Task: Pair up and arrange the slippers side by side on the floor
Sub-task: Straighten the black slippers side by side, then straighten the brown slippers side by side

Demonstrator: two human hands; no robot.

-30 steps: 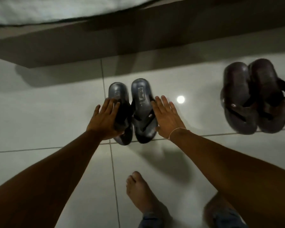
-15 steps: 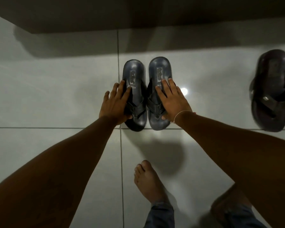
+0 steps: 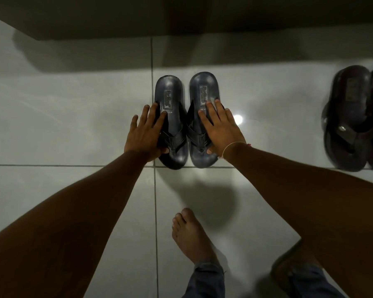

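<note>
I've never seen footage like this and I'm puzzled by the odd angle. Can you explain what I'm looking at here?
There is no machine. A camera worn on a person's head looks down at their own arms. The left hand lies flat on the left blue slipper, and the right hand on the right blue slipper; the two sit side by side on the white tiled floor. Nothing is lifted. A darker pair of slippers lies to the right, and a bare foot shows below.

We seem to be in a home: glossy white floor tiles, slippers at twelve o'clock, a bare foot.
</note>
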